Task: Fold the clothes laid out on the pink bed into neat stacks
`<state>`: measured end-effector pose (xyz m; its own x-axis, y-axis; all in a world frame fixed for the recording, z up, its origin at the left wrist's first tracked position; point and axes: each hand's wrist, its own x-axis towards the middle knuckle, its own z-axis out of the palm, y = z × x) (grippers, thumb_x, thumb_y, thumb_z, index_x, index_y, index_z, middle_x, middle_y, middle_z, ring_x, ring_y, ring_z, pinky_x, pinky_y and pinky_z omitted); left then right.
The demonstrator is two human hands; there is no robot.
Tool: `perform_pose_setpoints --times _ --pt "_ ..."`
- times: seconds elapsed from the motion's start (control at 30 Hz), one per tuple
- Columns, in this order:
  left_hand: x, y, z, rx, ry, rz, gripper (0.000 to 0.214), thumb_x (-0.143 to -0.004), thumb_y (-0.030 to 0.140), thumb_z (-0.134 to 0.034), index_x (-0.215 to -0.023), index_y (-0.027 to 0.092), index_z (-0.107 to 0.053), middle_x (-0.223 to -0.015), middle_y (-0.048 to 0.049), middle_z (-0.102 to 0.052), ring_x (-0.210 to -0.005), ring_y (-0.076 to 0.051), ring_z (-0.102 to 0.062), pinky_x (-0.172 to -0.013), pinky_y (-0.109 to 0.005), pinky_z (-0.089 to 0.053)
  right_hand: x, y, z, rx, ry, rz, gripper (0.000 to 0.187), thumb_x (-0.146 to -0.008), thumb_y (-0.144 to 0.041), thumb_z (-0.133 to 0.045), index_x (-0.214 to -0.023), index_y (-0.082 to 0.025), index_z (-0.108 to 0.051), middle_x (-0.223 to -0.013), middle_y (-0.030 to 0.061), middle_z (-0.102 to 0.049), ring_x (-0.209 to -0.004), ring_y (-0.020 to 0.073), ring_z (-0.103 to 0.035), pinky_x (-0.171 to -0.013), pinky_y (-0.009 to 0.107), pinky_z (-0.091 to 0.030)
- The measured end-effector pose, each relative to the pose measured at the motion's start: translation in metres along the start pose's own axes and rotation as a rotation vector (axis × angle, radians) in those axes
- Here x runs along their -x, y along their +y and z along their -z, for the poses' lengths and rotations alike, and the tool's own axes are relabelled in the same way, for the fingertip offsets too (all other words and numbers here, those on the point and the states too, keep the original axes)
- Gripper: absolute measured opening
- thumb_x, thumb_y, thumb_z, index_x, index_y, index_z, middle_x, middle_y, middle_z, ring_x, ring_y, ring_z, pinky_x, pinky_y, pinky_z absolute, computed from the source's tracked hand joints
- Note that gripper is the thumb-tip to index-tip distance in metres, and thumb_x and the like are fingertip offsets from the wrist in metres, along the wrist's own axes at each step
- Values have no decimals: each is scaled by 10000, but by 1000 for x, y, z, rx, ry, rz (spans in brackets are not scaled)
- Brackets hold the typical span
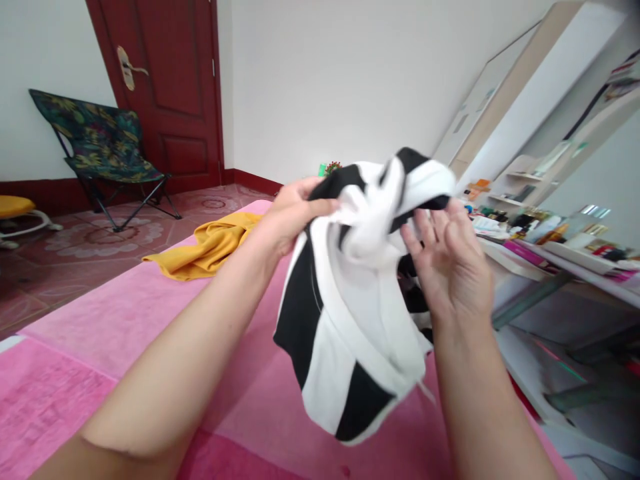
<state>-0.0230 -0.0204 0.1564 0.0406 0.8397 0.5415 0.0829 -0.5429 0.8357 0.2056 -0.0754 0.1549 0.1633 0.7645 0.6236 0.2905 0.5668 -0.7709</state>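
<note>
A black-and-white garment (330, 333) with broad panels hangs in the air in front of me, its upper part bunched, twisted and blurred. It looks like a piece of clothing with a wide white-edged opening; its exact kind is unclear. On its upper left edge, my left hand (300, 210) is closed, thumb on top of the cloth and fingers behind. My right hand (455, 267) is at the garment's right side, palm facing me and fingers apart, the fingertips against or just under the cloth. Beyond my left forearm, a crumpled yellow cloth (215, 243) lies on the pink bed cover (165, 307).
A patterned folding chair (100, 140) stands by the dark red door (165, 73), with a yellow-topped stool (17, 205) at far left. To the right, a white dressing table (525, 260) crowded with bottles and small items stands close to my right arm.
</note>
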Motion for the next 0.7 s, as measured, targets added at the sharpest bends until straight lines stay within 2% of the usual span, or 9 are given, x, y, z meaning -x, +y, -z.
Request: perform_pose_setpoints --times 0.1,0.17,0.27,0.37,0.43,0.5,0.57,0.63,0.7 --pt "-21 -58 33 -277 343 120 314 -656 221 -649 -954 123 -644 -905 -36 -666 -855 -203 -629 -752 -288 -501 -5 30 3 -71 -33 -125 482 -770 -444 -605 -1228 -327 -507 -1357 45 -493 -1244 253 -467 -916 423 -459" --pt "-27 -84 47 -544 381 189 301 -646 191 -641 -942 142 -662 -951 -58 -666 -881 -212 -623 -793 -305 -487 -8 58 4 8 -106 -261 472 -701 -417 -677 -1132 -254 -574 -1273 83 -564 -1181 258 -521 -928 417 -452" --pt "-28 -94 47 -697 338 153 304 -691 197 -611 -991 188 -664 -1035 -59 -656 -905 -202 -624 -824 -308 -474 -4 93 2 279 -256 -302 473 -666 -370 -693 -1098 -201 -596 -1209 105 -600 -1102 250 -562 -932 406 -436" --pt "-23 -86 32 -679 142 72 286 -738 252 -591 -1010 194 -658 -1038 -54 -663 -890 -192 -630 -822 -294 -474 8 106 -6 586 -479 -267 697 -611 -393 -733 -1255 -240 -513 -1289 90 -544 -1028 244 -583 -874 384 -445" --pt "-19 -80 22 -681 -142 96 368 -709 304 -641 -1060 195 -650 -1036 -64 -669 -880 -207 -636 -813 -293 -477 15 103 -12 774 -615 -229 828 -533 -430 -785 -1291 -280 -486 -1293 75 -540 -1027 255 -574 -842 364 -435" --pt "-14 -77 15 -708 -465 169 587 -599 351 -744 -1156 214 -618 -1098 -83 -656 -940 -249 -631 -835 -306 -470 19 95 -17 949 -666 -203 660 -544 -439 -779 -1158 -283 -591 -1156 57 -620 -980 257 -586 -772 334 -423" --pt "-9 -78 11 -778 -673 212 832 -467 341 -821 -1249 236 -559 -1223 -113 -599 -1075 -313 -577 -906 -342 -436 17 87 -17 1074 -627 -212 296 -642 -391 -704 -901 -252 -670 -918 40 -677 -841 229 -608 -664 296 -395" --pt "-4 -80 6 -865 -702 217 985 -409 309 -842 -1324 234 -486 -1299 -150 -539 -1166 -373 -505 -955 -401 -395 11 80 -12 1100 -570 -227 98 -673 -315 -642 -681 -217 -641 -717 25 -659 -698 191 -595 -573 265 -351" --pt "2 -85 0 -925 -645 209 1054 -431 301 -830 -1389 225 -395 -1282 -188 -541 -1156 -415 -501 -929 -459 -399 4 74 -5 996 -492 -225 111 -651 -279 -619 -579 -201 -587 -596 10 -615 -598 164 -570 -511 247 -322"
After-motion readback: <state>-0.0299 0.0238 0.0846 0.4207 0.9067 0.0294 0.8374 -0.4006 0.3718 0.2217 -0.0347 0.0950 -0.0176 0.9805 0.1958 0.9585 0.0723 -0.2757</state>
